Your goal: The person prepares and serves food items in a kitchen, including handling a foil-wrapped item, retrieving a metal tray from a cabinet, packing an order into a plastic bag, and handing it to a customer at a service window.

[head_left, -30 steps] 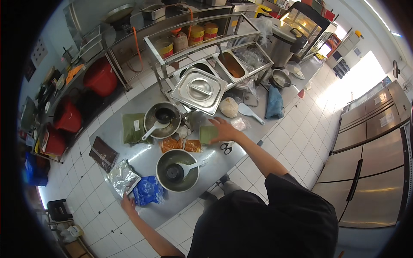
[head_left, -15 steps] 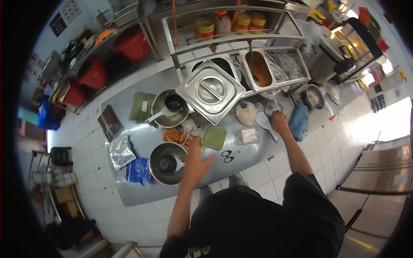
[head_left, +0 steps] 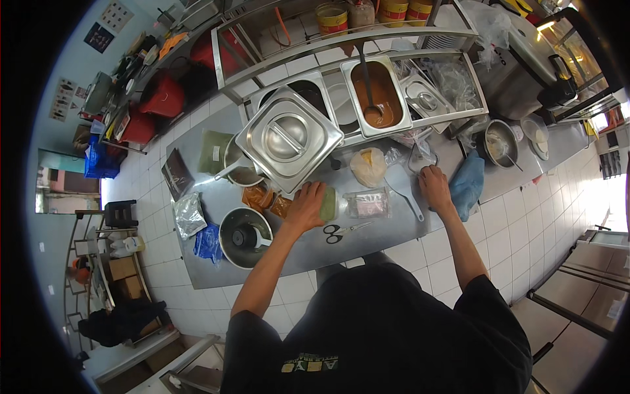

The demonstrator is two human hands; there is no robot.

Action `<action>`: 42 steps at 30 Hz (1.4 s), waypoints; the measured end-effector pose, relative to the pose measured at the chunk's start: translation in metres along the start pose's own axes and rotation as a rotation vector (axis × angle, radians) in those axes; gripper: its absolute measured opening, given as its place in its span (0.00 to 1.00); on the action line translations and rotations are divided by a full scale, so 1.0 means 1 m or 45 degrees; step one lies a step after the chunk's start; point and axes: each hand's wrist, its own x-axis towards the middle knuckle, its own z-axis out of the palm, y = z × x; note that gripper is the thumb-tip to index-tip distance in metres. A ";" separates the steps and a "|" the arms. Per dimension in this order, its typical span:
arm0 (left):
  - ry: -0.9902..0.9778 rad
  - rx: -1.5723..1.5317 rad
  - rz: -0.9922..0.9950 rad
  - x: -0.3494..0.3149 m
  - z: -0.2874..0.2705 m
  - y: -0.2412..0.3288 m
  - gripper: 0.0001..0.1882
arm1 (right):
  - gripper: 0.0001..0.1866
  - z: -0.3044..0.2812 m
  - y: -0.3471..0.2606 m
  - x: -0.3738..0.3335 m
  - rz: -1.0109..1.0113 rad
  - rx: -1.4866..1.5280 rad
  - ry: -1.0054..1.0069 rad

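Note:
My left hand is over the left half of a flat, green, rounded-corner container, fingers bent round its far side and thumb at the near side. Orange sauce packets lie just left of that hand. My right hand rests on the table's right part with curled fingers; whatever is under them is hidden. Beside it are a blue cloth and a white spatula. Between my hands lie a clear packet, black-handled scissors and a tied bag of pale food.
A steel lid juts over the table from a metal rack holding a pan of brown sauce with a ladle. A steel pot stands at the left, near silver and blue packets. A steel bowl is far right.
My left hand has come down from above the table onto the green container. My right hand stays by the blue cloth. The whole view has shifted somewhat.

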 end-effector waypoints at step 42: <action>0.633 -1.627 -0.861 -0.034 -0.009 0.080 0.20 | 0.08 0.013 -0.139 -0.016 0.765 2.398 -0.725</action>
